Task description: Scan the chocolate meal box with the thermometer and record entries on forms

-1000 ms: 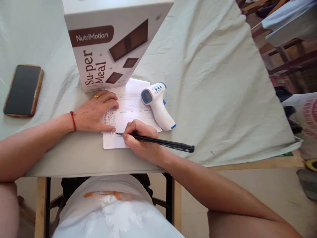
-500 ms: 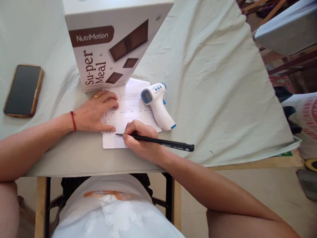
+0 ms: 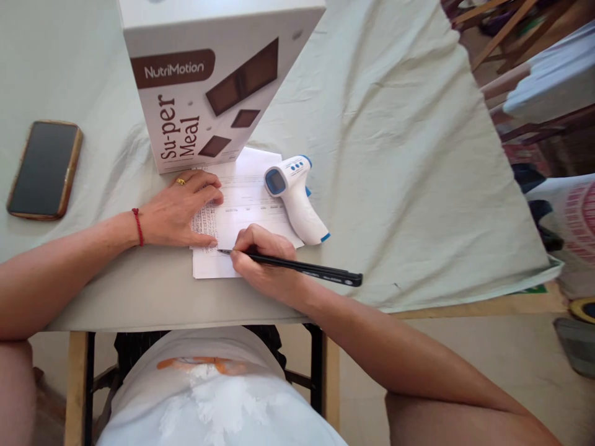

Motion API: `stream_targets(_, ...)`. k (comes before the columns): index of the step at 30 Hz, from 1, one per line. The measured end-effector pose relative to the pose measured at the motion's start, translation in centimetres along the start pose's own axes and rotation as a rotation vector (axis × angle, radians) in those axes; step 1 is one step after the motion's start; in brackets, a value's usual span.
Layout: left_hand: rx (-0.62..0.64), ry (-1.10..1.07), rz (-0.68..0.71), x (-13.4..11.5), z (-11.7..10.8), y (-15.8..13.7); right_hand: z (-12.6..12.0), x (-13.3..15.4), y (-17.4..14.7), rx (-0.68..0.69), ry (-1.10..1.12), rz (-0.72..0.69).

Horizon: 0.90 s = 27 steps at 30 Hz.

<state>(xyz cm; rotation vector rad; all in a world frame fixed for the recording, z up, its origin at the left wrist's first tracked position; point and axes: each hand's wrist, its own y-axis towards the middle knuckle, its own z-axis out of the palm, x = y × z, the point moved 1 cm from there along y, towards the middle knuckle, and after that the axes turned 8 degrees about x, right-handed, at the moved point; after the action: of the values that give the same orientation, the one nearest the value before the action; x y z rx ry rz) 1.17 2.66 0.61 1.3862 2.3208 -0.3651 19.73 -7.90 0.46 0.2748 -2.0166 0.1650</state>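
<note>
My right hand (image 3: 267,257) grips a black pen (image 3: 311,267), its tip touching or just over the paper (image 3: 232,220) near the lower end of dense handwritten lines. My left hand (image 3: 179,207) rests with fingers spread on the paper's left edge, a ring and a red string bracelet on it. On the paper's right side lies a white and blue infrared thermometer (image 3: 297,201). Behind my left hand a white NutriMotion box (image 3: 181,93) stands upright, over the paper's far edge.
A phone in a brown-edged case (image 3: 44,170) lies at the left on the pale tablecloth (image 3: 409,155). The table's near edge runs in front of my body. Beyond the right side are a person's pale clothing (image 3: 553,80) and a printed white bag (image 3: 571,217).
The pen's rear end has shifted slightly left and down. At the far right, the person in pale clothing has moved. My left hand stays in place.
</note>
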Motion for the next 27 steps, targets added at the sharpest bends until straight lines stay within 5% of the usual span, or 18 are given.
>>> stream_targets(9,-0.004,0.003,0.006,-0.1,0.0,0.0,-0.1,-0.2,-0.1,0.011,0.008,-0.015)
stream_targets(16,0.006,0.000,-0.002,0.0,0.0,0.0,-1.4,-0.4,0.3,-0.355,-0.091,-0.128)
stream_targets(21,-0.015,0.027,0.020,0.0,-0.1,-0.1,-3.4,-1.6,1.4,-0.407,-0.441,-0.280)
stream_targets(24,-0.161,0.072,0.077,-0.2,-0.5,-0.8,-3.9,-3.0,1.9,-0.342,-0.546,-0.220)
stream_targets(27,-0.519,0.143,0.004,0.1,-1.0,-1.6,-3.7,-3.9,2.1,-0.280,-0.609,-0.171)
